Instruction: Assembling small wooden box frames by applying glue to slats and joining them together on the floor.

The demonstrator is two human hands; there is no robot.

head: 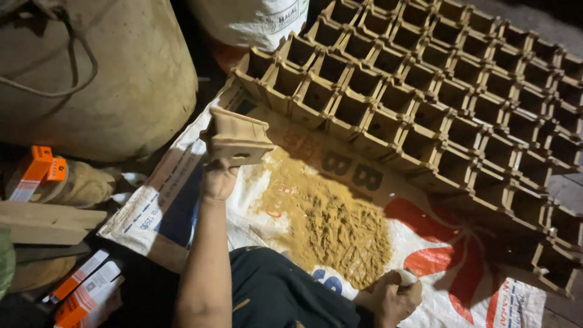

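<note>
The left hand (217, 177) is raised over the left edge of the woven plastic sack sheet (461, 285) spread on the floor, its fingers closed around the base of a small square clay pot (235, 138) held tilted, with the stepped rim facing up and away. The right hand (392, 299) rests low at the near edge of the sheet, curled shut around a small pale object (405, 277), perhaps a smoothing stone or a bit of cloth; what it is cannot be told. Between the hands, in the middle of the sheet, lies a heap of yellow-brown powder (331, 222), finger-furrowed. Along the far edge and right corner stand close rows of matching clay pots (449, 103), mouths open. The work looks to be at the finishing stage of one pot, held up for inspection or dusting. The next move would call for bringing pot and right hand together, gripping gently, since unfired clay dents and its thin rim chips easily.
</note>
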